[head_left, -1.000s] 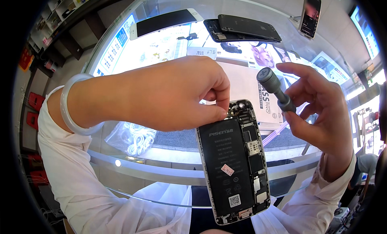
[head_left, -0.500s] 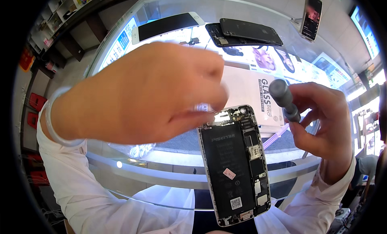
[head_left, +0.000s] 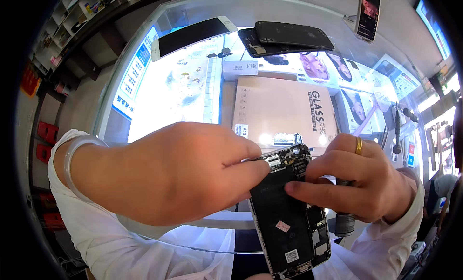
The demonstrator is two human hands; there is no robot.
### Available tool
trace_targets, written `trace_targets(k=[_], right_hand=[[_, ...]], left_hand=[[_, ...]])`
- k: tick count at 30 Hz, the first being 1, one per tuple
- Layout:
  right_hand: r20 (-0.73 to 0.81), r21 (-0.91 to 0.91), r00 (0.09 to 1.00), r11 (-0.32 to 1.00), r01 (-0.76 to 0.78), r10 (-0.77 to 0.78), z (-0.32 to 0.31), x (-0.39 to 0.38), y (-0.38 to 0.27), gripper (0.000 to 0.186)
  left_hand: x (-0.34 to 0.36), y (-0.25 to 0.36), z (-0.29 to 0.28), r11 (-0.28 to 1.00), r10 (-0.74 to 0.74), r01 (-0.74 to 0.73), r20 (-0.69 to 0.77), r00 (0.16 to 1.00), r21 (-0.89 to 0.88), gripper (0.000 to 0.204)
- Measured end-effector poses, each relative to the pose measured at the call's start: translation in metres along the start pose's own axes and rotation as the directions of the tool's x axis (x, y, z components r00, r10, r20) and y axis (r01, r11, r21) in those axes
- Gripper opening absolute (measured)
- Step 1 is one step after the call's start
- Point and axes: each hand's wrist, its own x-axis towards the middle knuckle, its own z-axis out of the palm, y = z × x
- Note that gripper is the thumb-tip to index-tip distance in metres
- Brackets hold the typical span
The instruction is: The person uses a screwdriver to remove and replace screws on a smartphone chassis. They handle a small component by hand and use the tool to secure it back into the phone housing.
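An opened phone [head_left: 284, 232] is tilted toward me at the counter's near edge, its black battery and circuit board exposed. My left hand [head_left: 193, 169] is closed at the phone's upper left edge, thumb and fingers pinching near the camera end. Across the phone, my right hand [head_left: 357, 179] has its thumb over the battery and bent fingers at the upper right edge. A grey screwdriver [head_left: 344, 224] is tucked in the right palm, its knurled end showing below; its tip is hidden.
On the glass counter lie a white-framed phone screen [head_left: 195, 37], two stacked dark phone housings [head_left: 292, 36] and small black parts [head_left: 219, 53]. Beneath the glass are a beige box [head_left: 275, 106] and several packages. A phone on a stand [head_left: 368, 15] is at the far right.
My left hand has come down and closer onto the phone's upper edge. The right hand has moved left onto the phone, and the screwdriver has swung down under its palm.
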Motion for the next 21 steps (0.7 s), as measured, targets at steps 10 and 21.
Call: trace_targets(k=[10,21], right_hand=[[-0.067,-0.088,0.992,0.991,0.105,-0.111,0.021,-0.001,0.007,0.023],[-0.093,-0.103,0.989,0.989,0.104,-0.114,0.025,-0.004,0.007,0.022]], left_hand=[[0.001,-0.007,0.009,0.981,0.184,-0.180,-0.043,0.982,0.075,0.024],[0.002,-0.010,0.014,0.984,0.176,-0.173,-0.070,0.982,0.045,0.019]])
